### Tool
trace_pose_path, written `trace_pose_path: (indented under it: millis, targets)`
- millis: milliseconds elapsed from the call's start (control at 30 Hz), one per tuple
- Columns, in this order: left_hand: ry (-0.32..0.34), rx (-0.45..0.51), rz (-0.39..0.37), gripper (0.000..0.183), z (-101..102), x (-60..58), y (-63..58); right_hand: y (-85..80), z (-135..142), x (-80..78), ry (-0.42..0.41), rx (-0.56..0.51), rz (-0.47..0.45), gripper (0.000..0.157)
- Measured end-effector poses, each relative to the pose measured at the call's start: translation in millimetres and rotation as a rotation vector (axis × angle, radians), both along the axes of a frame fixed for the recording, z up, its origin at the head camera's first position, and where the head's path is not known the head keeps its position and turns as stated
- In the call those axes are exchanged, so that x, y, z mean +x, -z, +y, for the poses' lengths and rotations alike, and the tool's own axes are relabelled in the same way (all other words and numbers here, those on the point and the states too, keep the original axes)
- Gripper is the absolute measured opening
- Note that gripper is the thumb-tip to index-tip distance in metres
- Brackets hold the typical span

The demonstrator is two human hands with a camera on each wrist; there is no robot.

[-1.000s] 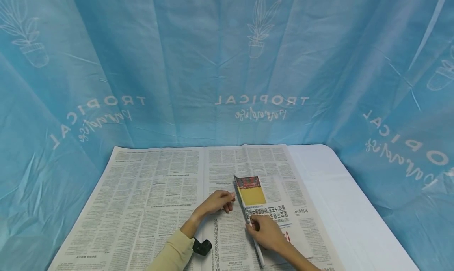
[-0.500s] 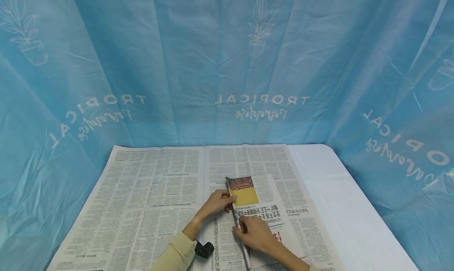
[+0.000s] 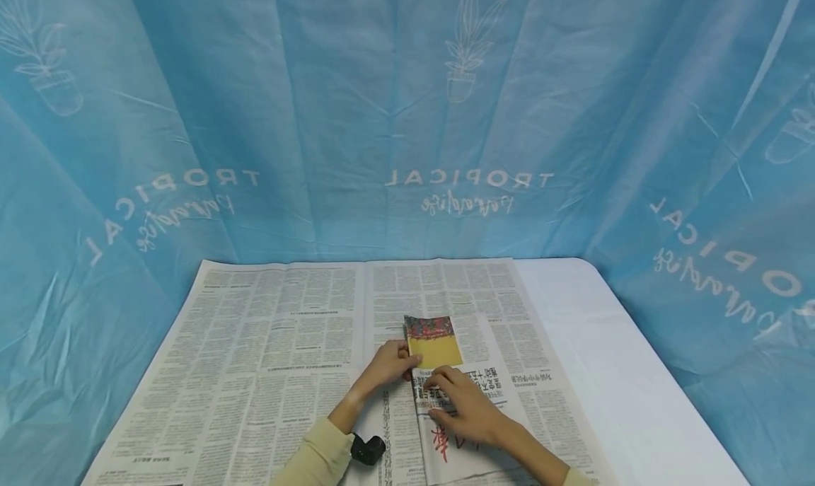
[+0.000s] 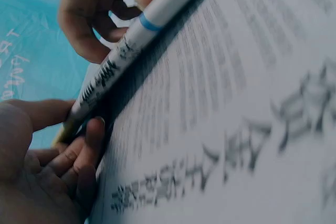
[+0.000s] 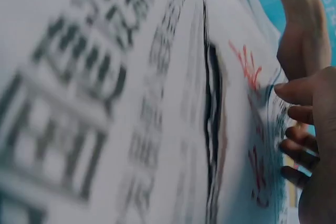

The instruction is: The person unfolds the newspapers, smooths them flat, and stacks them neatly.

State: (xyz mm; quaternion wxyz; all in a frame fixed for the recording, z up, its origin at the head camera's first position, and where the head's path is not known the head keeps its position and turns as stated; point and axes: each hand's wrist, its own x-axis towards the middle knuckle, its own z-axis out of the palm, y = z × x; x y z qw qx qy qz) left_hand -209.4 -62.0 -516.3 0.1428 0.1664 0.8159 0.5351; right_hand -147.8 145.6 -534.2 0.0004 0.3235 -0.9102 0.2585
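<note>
A folded newspaper [image 3: 446, 429] with a yellow and red picture at its far end lies over an open newspaper sheet. At its left edge, beside the yellow picture, my left hand [image 3: 387, 364] pinches the fold; thumb and fingers of the left hand [image 4: 58, 156] stand on either side of it in the left wrist view. That rounded fold [image 4: 123, 51] runs diagonally there. My right hand [image 3: 470, 409] rests over the printed middle, fingers spread and slightly bent. The right wrist view shows this right hand [image 5: 310, 129] along the face with red characters.
Opened newspaper sheets [image 3: 280, 359] cover most of the white table [image 3: 592, 330], whose right side is bare. A blue printed curtain [image 3: 344, 118] hangs behind and at both sides. A small black device [image 3: 368, 449] sits at the left wrist.
The folded newspaper has shifted left, and its raised left edge now lies flatter with more red print showing. The left hand has taken hold of that edge; the right hand has loosened its grip.
</note>
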Motion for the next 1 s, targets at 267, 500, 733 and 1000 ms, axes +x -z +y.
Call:
trace_pose_path:
  millis: [267,500,733,1000]
  targets:
    - [-0.036,-0.016,0.011,0.068,0,-0.3,0.4,1.5,15,-4.6,-0.032,0.068,0.05,0.051]
    - [-0.023,-0.043,0.031,0.066,-18,-1.6,-3.0,2.7,25,-4.2,-0.048,0.091,0.02,0.057]
    - [-0.02,-0.068,0.027,0.065,-42,-2.0,-7.6,7.5,36,-5.6,-0.07,0.106,0.113,0.056]
    - [-0.042,-0.13,-0.006,0.065,-55,-4.9,-10.2,8.9,53,-5.0,-0.052,0.109,0.2,0.058]
